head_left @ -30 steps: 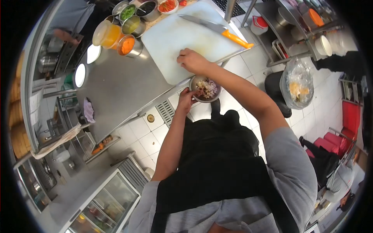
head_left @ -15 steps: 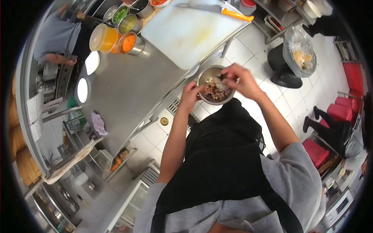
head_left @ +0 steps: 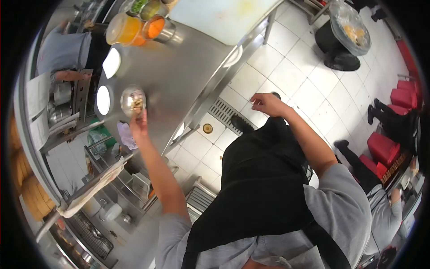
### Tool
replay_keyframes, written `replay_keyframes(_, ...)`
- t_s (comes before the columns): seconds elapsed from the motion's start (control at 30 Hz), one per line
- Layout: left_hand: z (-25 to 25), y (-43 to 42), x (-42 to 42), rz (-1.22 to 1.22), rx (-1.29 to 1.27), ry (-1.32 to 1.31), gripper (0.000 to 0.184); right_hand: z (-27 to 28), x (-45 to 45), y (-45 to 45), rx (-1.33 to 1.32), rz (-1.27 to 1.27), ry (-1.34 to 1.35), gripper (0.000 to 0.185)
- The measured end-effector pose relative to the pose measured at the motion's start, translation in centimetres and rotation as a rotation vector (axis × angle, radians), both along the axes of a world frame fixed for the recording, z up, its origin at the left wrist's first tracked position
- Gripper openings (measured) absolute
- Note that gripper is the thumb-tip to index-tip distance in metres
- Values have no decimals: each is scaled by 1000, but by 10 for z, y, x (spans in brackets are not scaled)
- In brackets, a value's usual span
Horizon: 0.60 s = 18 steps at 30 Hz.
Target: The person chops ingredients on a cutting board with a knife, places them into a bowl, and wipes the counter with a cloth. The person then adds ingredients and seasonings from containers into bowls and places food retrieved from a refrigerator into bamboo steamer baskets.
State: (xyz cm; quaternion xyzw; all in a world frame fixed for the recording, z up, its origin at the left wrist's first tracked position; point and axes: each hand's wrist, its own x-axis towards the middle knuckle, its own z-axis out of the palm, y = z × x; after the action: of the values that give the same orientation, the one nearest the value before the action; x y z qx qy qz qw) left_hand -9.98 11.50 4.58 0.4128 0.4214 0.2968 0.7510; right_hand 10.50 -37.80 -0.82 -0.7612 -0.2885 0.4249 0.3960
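My left hand [head_left: 139, 124] grips the near rim of a small metal bowl [head_left: 126, 101], fingers closed on its edge. Pale chopped food [head_left: 136, 102] lies inside. The bowl is at the left end of the steel counter [head_left: 188, 58]; whether it rests on the surface or hovers just above, I cannot tell. Beside it are two white dishes, a nearer one [head_left: 103, 100] and a farther one [head_left: 111, 62]. A crumpled purple cloth [head_left: 126, 136] lies close to my left wrist. My right hand [head_left: 270, 106] hangs over the floor, loosely curled, fingertips apart, with nothing visible in it.
A white cutting board [head_left: 219, 18] covers the counter's far part. Near it stand a tub of orange liquid [head_left: 121, 29] and a metal container of orange food [head_left: 155, 28]. A lined bin [head_left: 329, 38] stands at right. Another person [head_left: 65, 51] works across the counter; red chairs [head_left: 383, 148] are at right.
The bowl has moved left from in front of my body to the counter's left end, in my left hand. My right hand has come out of the bowl and drawn back. My view has shifted.
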Motion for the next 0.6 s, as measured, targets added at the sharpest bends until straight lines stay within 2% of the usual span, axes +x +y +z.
replay_keyframes(0.03,-4,2,-3,74,-4,-93,29,-7,-5,-4,-9,-4,18,32)
replay_keyframes(0.13,1,2,-17,64,-34,-155,33,-38,-18,-1,-100,173,-63,34)
replay_keyframes(0.17,5,-2,-27,73,137,72,35,-45,-19,-7,-127,193,-68,34)
replay_keyframes(0.2,6,7,-43,100,166,81,35,-50,-18,-10,-144,217,-82,35)
replay_keyframes(0.27,1,24,-84,132,939,862,43,-45,-15,-17,-175,223,-50,33)
replay_keyframes(0.3,14,22,-93,193,1109,1231,57,-41,-13,-23,-185,249,-52,32)
replay_keyframes(0.33,11,29,-109,209,1105,1234,57,-35,-11,-27,-203,267,-58,32)
replay_keyframes(0.4,-5,54,-140,142,1278,1276,70,-19,-6,-31,-242,297,-19,32)
replay_keyframes(0.43,-12,67,-147,59,1201,1118,75,-13,-7,-30,-281,316,28,32)
replay_keyframes(0.47,-26,79,-150,70,1193,1110,75,-10,-9,-26,-286,320,15,32)
replay_keyframes(0.53,-22,56,-120,-150,1127,1215,75,-6,-13,-15,-160,320,258,32)
replay_keyframes(0.6,-29,19,-103,-97,1226,1311,61,3,-24,13,-10,293,562,29)
